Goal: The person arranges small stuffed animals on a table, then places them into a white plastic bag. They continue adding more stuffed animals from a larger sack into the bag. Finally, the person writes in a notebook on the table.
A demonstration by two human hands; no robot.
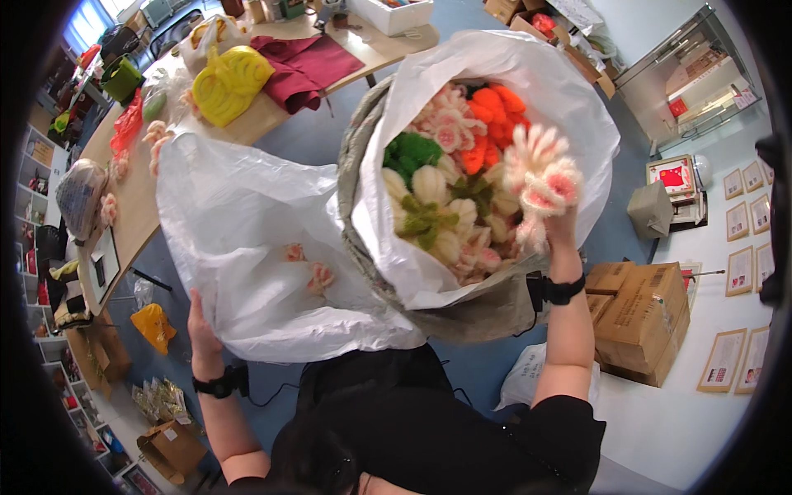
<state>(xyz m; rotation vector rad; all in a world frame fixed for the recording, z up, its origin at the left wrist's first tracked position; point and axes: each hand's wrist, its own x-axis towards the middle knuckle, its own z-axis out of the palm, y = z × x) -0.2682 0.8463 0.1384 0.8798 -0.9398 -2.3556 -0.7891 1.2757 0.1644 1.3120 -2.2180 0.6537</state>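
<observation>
My left hand (204, 328) grips the near left edge of a white plastic bag (235, 247), its fingers partly hidden by the sheet. Down inside that bag lie small pink flower pieces (320, 277). In my right hand (562, 228) is a bunch of fuzzy pink-and-white flowers (543, 176), raised over a round grey fabric-sided container (482, 318). A white plastic liner (575, 99) folds over the container's rim. Within it lie fuzzy cream flower pieces (430, 185), orange ones (495, 111), a green one (411, 154) and more pink flowers (448, 117).
A wooden table (139, 204) curves around the far left, bearing a yellow bag (232, 86), maroon cloth (303, 65) and a white foam box (396, 15). Cardboard boxes (643, 315) stand at right, beside a white sack (523, 374). An orange bag (153, 328) lies on the floor at left.
</observation>
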